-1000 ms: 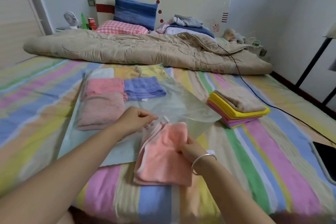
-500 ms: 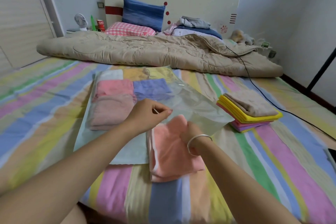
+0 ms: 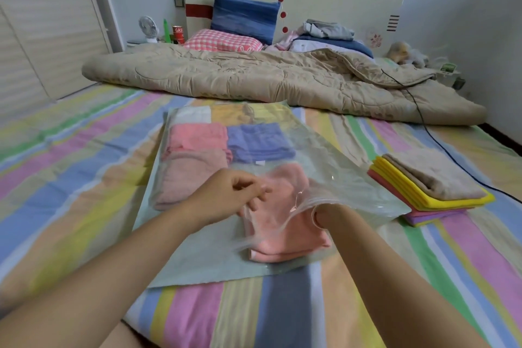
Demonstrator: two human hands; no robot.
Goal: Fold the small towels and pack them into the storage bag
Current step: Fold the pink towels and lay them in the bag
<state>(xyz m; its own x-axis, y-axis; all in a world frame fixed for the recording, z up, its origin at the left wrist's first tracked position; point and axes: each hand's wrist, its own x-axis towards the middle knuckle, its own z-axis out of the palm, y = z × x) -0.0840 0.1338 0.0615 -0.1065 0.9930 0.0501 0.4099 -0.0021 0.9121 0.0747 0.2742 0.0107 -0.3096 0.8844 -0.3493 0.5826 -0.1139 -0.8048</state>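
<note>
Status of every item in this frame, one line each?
storage bag: mouth open, top film lifted.
left hand: pinches the bag's top film.
right hand: under the film at the towel; grip hidden.
salmon towel: folded, in the bag mouth.
towel stack: folded, outside the bag.
packed towels: folded, inside.

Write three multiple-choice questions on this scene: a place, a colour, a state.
1. Where is the stack of unpacked towels? A. right of the bag B. left of it C. inside it
2. Its top towel is: A. yellow B. beige C. blue
3. The bag's mouth is: A. sealed B. held open C. folded under
Key: 1 A, it lies off the bag's right edge; 2 B, a beige towel tops it; 3 B, the left hand lifts the top sheet over the pink towel.
</note>
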